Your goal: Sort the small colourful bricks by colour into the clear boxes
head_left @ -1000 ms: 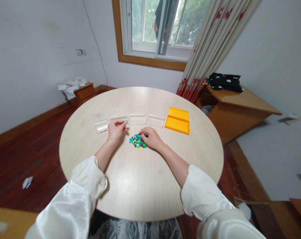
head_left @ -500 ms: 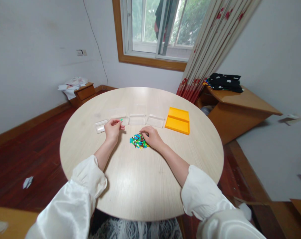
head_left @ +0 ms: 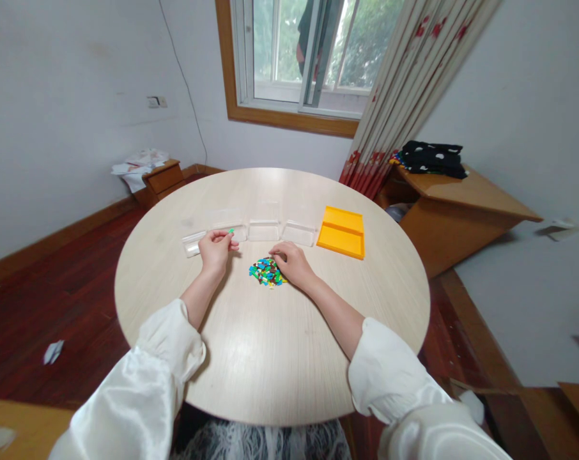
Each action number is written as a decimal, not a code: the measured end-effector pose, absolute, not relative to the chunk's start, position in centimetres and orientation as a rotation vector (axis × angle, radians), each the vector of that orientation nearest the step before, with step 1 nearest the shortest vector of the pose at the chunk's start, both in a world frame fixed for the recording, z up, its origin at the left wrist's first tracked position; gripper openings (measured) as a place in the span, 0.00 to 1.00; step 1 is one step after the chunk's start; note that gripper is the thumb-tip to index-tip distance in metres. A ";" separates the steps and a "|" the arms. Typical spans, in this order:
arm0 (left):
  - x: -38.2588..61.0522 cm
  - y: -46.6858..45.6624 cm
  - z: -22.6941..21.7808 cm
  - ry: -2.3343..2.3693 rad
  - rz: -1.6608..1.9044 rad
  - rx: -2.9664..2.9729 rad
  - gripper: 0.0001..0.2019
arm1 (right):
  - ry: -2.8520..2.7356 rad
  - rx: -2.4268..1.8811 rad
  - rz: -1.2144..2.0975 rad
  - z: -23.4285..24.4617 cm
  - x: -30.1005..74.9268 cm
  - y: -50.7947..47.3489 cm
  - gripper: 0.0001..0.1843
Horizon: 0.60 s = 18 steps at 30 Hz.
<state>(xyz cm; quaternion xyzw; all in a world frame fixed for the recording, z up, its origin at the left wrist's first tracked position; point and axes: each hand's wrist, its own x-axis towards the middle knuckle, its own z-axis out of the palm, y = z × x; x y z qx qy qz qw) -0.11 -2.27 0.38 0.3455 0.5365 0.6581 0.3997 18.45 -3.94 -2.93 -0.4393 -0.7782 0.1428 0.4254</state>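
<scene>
Between the thumb and fingertips of my left hand (head_left: 215, 251) is a small green toy brick (head_left: 231, 231). That hand is closed and hovers at the front of a clear plastic box (head_left: 242, 234), partly covering it. A heap of small toy bricks (head_left: 266, 271) in blue, green, brown, white and yellow lies on the table's middle. My right hand (head_left: 293, 264) rests at the heap's upper right side, its fingers curled in over the bricks. Whatever its fingertips pinch is hidden or too small to make out.
More clear boxes with raised lids stand in a row: one at the left (head_left: 192, 244), one in the middle (head_left: 264, 230) and one on the right (head_left: 298, 234). An opened yellow case (head_left: 341, 241) lies to their right. All are on a round wooden table (head_left: 270, 358).
My left hand has shifted very slightly left with the green toy brick still in its fingers. My right hand stays in place at the heap.
</scene>
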 end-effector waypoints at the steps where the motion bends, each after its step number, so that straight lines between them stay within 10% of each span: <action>1: -0.1 -2.2 0.3 1.363 1.666 0.878 0.07 | -1.943 -1.100 0.359 -2.9 18.4 -3.9 0.12; 18: -0.3 -2.0 0.0 1.372 1.678 0.825 0.08 | -1.933 -1.107 0.380 -2.6 18.4 -4.2 0.10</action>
